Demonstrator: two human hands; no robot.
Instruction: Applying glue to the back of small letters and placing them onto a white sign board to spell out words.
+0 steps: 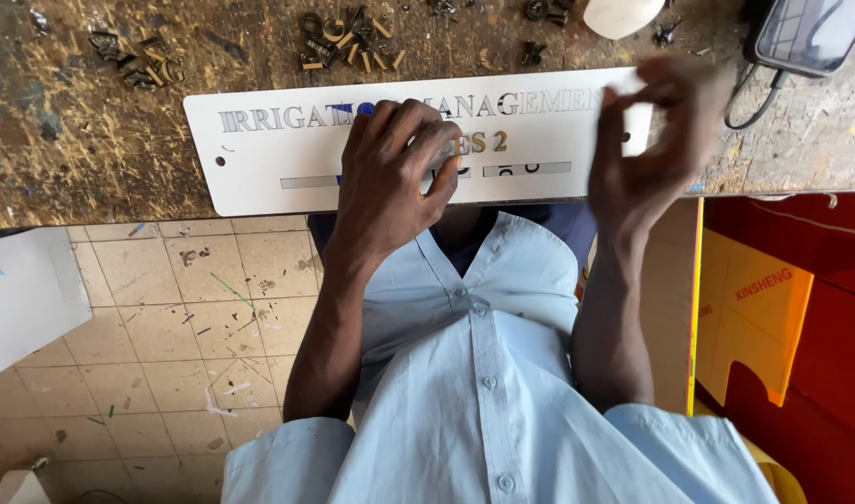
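The counter (91, 140) is a worn, scarred surface, mottled brown and dark, flecked with pale chips and paint marks. On it, along the near edge, lies a long white sign panel (278, 149): flat, smooth, rectangular with rounded corners and a small hole near its left end. Raised letters run across its upper part, some silvery, some gold, a few blue. Below them sit narrow grey strips (308, 182), flat on the panel face.

The left hand (390, 177) lies palm down on the middle of the panel, fingers loosely curled and pressed on the surface, covering part of the lettering. It grips nothing; it bears down on the panel. The right hand (656, 140) is blurred, raised at the right end of the panel, thumb and fingers drawn close together as in a pinch. Whether anything is held between them cannot be told.

Beyond the panel, small loose letter pieces (348, 42) in gold and dark tones lie heaped on the counter, with a second scatter (133, 61) to the left. A white rounded object (622, 14) sits at the far edge. A phone (810, 33) with a dark screen lies at the far right, a cable (749, 98) looped beside it.

The person wears a light blue buttoned shirt (488, 373). Below the counter edge: beige floor tiles (175, 327), littered with scraps, and at right an orange cut board (754, 317) against red.
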